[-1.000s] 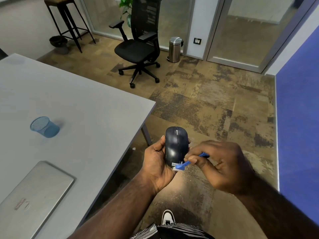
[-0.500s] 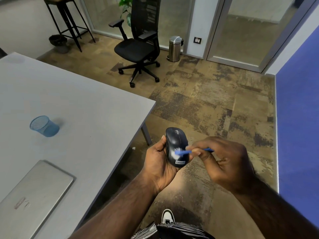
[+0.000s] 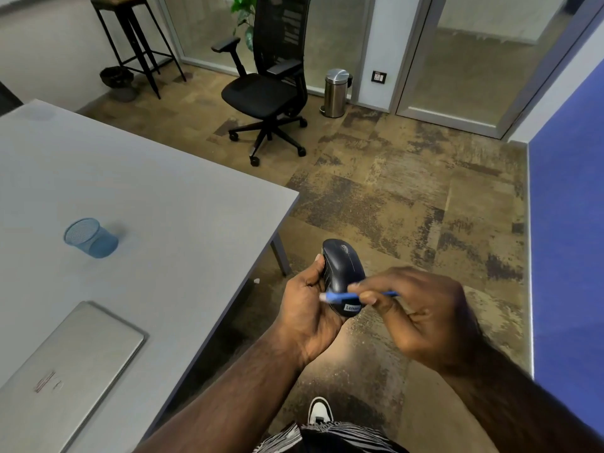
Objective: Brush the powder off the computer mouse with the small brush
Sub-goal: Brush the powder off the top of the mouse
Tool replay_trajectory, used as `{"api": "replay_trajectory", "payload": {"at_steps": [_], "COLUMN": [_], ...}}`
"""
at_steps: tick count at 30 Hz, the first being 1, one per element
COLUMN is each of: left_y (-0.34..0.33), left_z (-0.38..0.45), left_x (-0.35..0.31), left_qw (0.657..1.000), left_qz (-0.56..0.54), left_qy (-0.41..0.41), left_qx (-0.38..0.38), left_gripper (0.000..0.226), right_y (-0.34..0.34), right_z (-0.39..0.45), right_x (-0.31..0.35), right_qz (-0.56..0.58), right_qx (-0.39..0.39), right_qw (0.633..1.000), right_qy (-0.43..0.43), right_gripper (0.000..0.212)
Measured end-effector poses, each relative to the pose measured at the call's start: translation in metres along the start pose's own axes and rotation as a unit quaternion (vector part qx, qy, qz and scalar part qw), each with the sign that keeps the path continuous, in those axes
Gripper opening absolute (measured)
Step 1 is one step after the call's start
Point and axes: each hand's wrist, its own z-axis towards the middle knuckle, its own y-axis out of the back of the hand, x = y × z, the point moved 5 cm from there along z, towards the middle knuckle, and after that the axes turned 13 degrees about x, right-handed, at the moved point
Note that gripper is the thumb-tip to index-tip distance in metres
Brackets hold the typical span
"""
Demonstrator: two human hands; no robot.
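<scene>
Head view: left hand (image 3: pixel 305 308) cradles the computer mouse (image 3: pixel 343 276); right hand (image 3: pixel 421 317) pinches the small brush (image 3: pixel 343 296) across it.

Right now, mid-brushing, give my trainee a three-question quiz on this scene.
1. True or false: the computer mouse rests on the table.
2. Which hand holds the small brush?
3. The blue mesh cup is: A) on the floor, B) on the table, C) on the laptop.

Key: 1 false, the left hand holds it off the table's edge, over the floor; 2 the right hand; 3 B.
</scene>
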Motion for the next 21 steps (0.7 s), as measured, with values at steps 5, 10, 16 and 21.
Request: {"api": "replay_trajectory", "payload": {"at_steps": [5, 10, 16, 21], "left_y": [0.002, 0.007, 0.007, 0.011], "left_z": [0.003, 0.001, 0.002, 0.001], "left_x": [0.005, 0.007, 0.006, 0.009], "left_qw": [1.000, 0.999, 0.999, 0.999], "left_qz": [0.021, 0.032, 0.049, 0.046], "left_qy": [-0.004, 0.000, 0.001, 0.005], "left_qx": [0.004, 0.006, 0.022, 0.012], "left_gripper": [0.054, 0.056, 0.051, 0.055], "right_y": [0.013, 0.012, 0.022, 0.024], "right_z": [0.002, 0.003, 0.004, 0.002], "right_x": [-0.010, -0.007, -0.018, -0.018], "right_qz": [-0.021, -0.004, -0.033, -0.018], "right_qx": [-0.061, -0.018, -0.068, -0.062], "right_qw": [0.997, 1.000, 0.996, 0.996], "right_qy": [-0.037, -0.011, -0.057, -0.060], "right_gripper": [0.018, 0.018, 0.022, 0.021]}}
